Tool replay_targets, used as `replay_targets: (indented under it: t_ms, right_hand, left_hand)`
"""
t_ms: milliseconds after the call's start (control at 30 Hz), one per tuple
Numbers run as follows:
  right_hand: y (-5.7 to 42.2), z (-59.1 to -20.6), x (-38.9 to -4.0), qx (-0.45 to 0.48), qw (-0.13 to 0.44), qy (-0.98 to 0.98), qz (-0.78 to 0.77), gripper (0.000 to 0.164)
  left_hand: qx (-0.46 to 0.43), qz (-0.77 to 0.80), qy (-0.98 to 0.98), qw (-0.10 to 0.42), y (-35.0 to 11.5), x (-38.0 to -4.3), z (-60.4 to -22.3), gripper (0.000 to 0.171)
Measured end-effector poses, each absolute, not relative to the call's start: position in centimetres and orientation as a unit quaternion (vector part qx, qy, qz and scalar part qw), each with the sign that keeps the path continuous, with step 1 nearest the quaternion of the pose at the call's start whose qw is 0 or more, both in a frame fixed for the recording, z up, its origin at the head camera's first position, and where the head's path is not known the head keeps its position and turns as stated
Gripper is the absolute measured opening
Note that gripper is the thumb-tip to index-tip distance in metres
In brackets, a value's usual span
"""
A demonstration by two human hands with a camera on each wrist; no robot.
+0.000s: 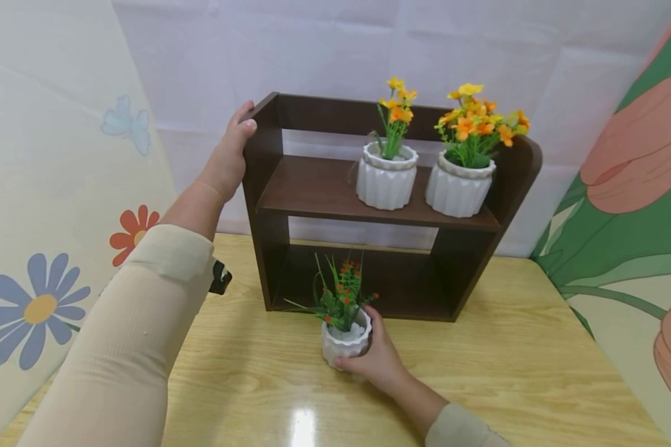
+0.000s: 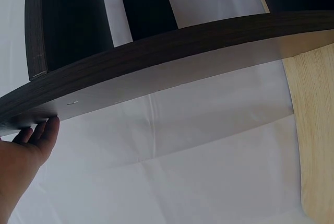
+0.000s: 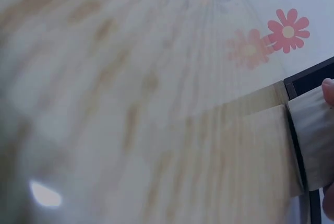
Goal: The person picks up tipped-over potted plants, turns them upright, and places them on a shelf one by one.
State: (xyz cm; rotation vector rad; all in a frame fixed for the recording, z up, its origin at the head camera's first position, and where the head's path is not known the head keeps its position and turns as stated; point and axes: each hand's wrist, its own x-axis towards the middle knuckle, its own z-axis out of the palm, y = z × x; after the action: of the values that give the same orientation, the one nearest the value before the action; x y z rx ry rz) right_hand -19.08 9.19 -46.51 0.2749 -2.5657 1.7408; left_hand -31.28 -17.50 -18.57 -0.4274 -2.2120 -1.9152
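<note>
My right hand (image 1: 377,357) grips a white fluted flowerpot (image 1: 335,347) holding a green plant (image 1: 338,298) with small red flowers. Its thumb lies across the pot's front and its fingers go round the right side. The pot stands just before the lower level of a dark brown two-tier shelf (image 1: 358,214). In the right wrist view, fingertips (image 3: 329,92) touch the pot (image 3: 315,135) at the right edge. My left hand (image 1: 229,155) touches the shelf's left side panel near its top. In the left wrist view, the fingers (image 2: 49,132) press on that panel's outer face.
Two white flowerpots with yellow and orange flowers, one at the middle (image 1: 387,180) and one at the right (image 1: 460,189), stand on the upper level. The shelf rests on a light wooden table (image 1: 514,347). White cloth (image 1: 335,49) hangs behind; flower-patterned panels (image 1: 45,155) flank the table.
</note>
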Motion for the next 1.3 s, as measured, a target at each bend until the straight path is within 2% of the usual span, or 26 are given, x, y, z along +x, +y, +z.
replay_targets:
  t_ms: [700, 1067, 1300]
  right_hand:
    - [7.6, -43.2, -18.8, 0.077, 0.017, -0.812, 0.578, 0.112]
    - [7.2, -39.8, -18.5, 0.09, 0.044, -0.822, 0.561, 0.111]
    - [6.8, -38.1, -18.4, 0.083, 0.034, -0.82, 0.565, 0.111]
  left_hand:
    - [-0.147, -0.65, -0.74, 0.094, -17.5, -31.2, -18.6, 0.06]
    - [-0.146, -0.646, -0.744, 0.093, -17.5, -31.2, -18.6, 0.059]
    - [-0.146, -0.661, -0.73, 0.092, -17.5, -31.2, -18.6, 0.059]
